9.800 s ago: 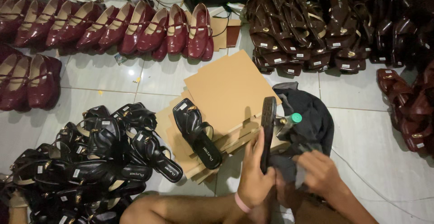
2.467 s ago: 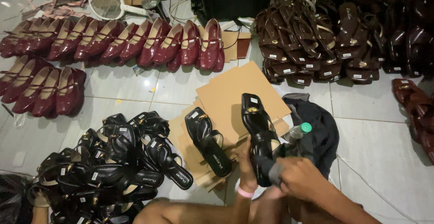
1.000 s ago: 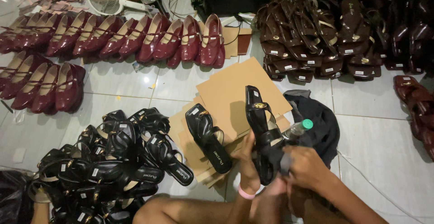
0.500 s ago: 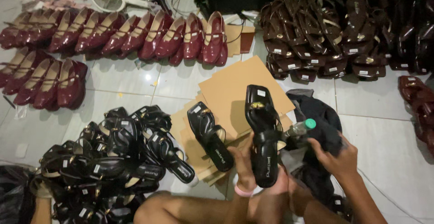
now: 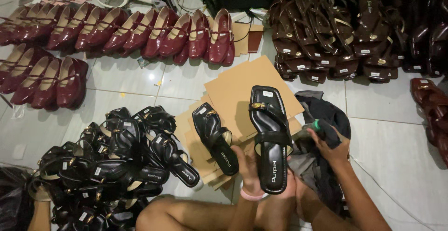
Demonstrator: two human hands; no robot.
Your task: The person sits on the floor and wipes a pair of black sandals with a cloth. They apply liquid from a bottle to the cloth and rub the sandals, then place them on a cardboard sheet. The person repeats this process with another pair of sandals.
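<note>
Black and glossy, the sandal [image 5: 269,137] we hold stands sole-down over our knees, its heel end gripped from below by our left hand [image 5: 249,165], fingers curled closed around it. Our right hand [image 5: 329,142] reaches into the dark cloth [image 5: 326,119] just beside it, fingers closed on a small green-capped bottle [image 5: 313,127]. A matching black sandal [image 5: 215,137] lies on the stack of cardboard sheets [image 5: 242,84] on the tiled floor [image 5: 396,133], near the held one. To our left sits a heap of black sandals [image 5: 116,161]; red flat shoes [image 5: 140,32] line the floor beyond, with dark brown sandals [image 5: 336,30] well apart at the right.
</note>
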